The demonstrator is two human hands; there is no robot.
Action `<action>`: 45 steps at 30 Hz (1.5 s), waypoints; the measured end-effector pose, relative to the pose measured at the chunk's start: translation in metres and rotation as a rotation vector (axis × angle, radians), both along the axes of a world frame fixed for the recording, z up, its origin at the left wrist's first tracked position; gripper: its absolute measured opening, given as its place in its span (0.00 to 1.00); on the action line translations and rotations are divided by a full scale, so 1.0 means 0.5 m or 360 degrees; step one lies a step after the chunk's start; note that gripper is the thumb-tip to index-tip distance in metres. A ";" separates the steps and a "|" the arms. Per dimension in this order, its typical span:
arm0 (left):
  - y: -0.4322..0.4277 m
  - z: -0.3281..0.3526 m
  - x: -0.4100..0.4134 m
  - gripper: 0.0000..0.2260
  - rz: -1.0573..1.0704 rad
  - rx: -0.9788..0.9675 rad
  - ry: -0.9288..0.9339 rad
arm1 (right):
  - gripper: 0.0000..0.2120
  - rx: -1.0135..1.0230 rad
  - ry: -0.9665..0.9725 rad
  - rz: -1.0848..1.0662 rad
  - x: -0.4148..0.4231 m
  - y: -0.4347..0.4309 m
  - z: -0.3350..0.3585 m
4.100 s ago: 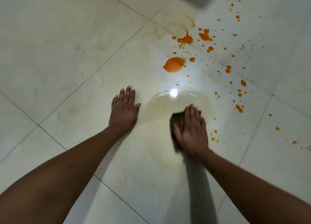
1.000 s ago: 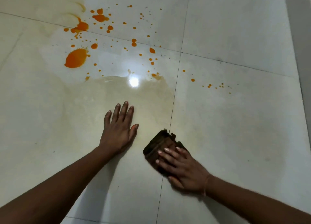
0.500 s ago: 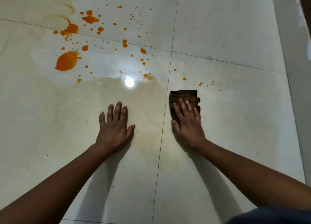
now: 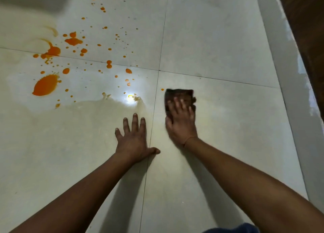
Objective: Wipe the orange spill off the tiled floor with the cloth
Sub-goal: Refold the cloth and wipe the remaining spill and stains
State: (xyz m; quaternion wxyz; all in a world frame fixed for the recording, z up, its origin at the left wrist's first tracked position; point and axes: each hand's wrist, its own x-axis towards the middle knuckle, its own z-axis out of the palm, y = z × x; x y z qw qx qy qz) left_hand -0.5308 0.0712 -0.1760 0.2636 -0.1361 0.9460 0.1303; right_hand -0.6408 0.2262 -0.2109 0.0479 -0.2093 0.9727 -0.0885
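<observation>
My right hand (image 4: 181, 122) presses flat on a dark brown cloth (image 4: 178, 94) on the pale tiled floor (image 4: 219, 40), just right of a grout line. The cloth's far edge sticks out past my fingertips. My left hand (image 4: 134, 140) rests flat on the floor with fingers spread, holding nothing, left of the same grout line. The orange spill lies to the far left: a large blot (image 4: 46, 85), smaller blots (image 4: 73, 41) and several scattered drops. One small drop (image 4: 162, 89) sits just left of the cloth's far corner.
A wet, faintly yellow smear (image 4: 91, 113) covers the tile around my left hand, with a bright light glare (image 4: 130, 97) at its far edge. A grey skirting strip (image 4: 289, 92) and a dark brown wall or door (image 4: 308, 22) run along the right side.
My right hand has pushed the cloth away from me over the small drops on the right tile, which are gone. My left hand shifted slightly right, closer to the grout line.
</observation>
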 end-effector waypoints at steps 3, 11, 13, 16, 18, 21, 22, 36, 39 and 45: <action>-0.002 0.012 0.003 0.55 -0.0008 -0.0008 -0.0003 | 0.30 -0.0050 -0.0141 0.0457 0.075 0.110 0.019; 0.001 0.000 -0.003 0.56 0.0055 0.0029 0.0004 | 0.32 -0.0038 -0.0038 -0.0210 -0.113 -0.004 0.009; -0.003 0.005 0.005 0.56 0.0115 0.0099 0.0071 | 0.31 -0.0074 -0.0146 0.0293 -0.014 -0.022 0.016; -0.030 0.029 0.027 0.56 0.0311 0.0199 0.0219 | 0.31 -0.0059 -0.0208 0.0690 0.050 0.102 0.030; -0.065 0.044 0.048 0.55 0.0350 0.0101 0.0253 | 0.31 -0.0020 -0.0183 0.0572 -0.007 0.134 0.026; -0.146 0.053 0.066 0.53 0.0260 -0.0051 0.0149 | 0.32 -0.0065 -0.0208 0.0067 -0.097 -0.035 0.026; -0.172 0.049 0.064 0.53 0.0220 -0.0079 0.0108 | 0.33 -0.0072 -0.0190 0.0038 -0.091 -0.105 0.025; -0.293 0.045 0.035 0.52 -0.0167 -0.0059 -0.0010 | 0.35 -0.0047 -0.0187 0.0617 -0.038 -0.336 0.024; -0.334 0.045 0.019 0.54 -0.0425 -0.0193 0.0137 | 0.34 0.0022 -0.0205 0.1106 0.000 -0.208 0.022; -0.408 0.019 -0.091 0.63 -0.0471 -0.0321 0.0125 | 0.34 0.0012 -0.0079 -0.0033 -0.200 -0.407 0.008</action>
